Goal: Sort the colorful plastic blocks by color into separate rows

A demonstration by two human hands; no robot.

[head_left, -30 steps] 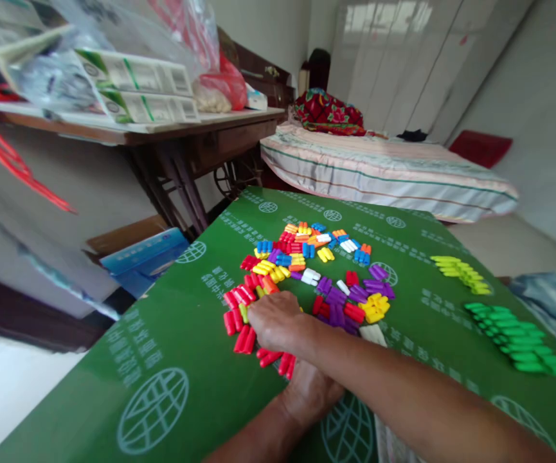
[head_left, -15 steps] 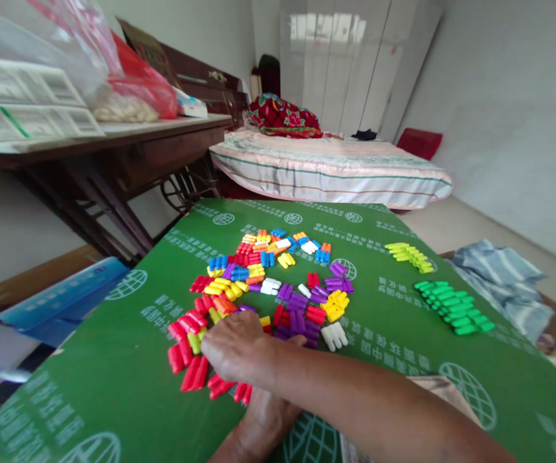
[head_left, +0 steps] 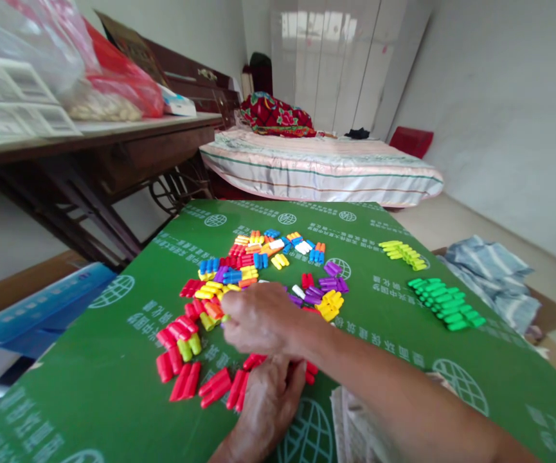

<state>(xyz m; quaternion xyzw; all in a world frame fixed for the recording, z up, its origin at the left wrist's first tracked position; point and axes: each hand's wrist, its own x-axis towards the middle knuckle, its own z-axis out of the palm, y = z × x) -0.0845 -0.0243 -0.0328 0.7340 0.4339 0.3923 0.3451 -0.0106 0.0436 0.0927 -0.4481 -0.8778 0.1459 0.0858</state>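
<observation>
Seeing red pieces [head_left: 214,381] curving along the near part of the green table [head_left: 114,373]. Resting left hand [head_left: 267,392] palm down right beside them, thumb out, fingertips hidden, not being able to tell if holding any. Curling right hand [head_left: 258,318] narrow just beyond, near yellow-green pieces [head_left: 207,322]; not being able to tell if gripping one. Seeing purple pieces [head_left: 333,284] farther out, green pieces [head_left: 444,302] rightward, bed [head_left: 321,167] behind.

1. Soft, moderately bright daylight; window-like glare on the glossy wardrobe [head_left: 326,77];
2. deep shadow beneath the brown desk [head_left: 155,149];
3. wide-angle stretching toward the edges; boxes [head_left: 17,119] at far left smeared, their print unreadable;
4. red pieces [head_left: 191,379] fairly crisp, softly shadowed.
</observation>
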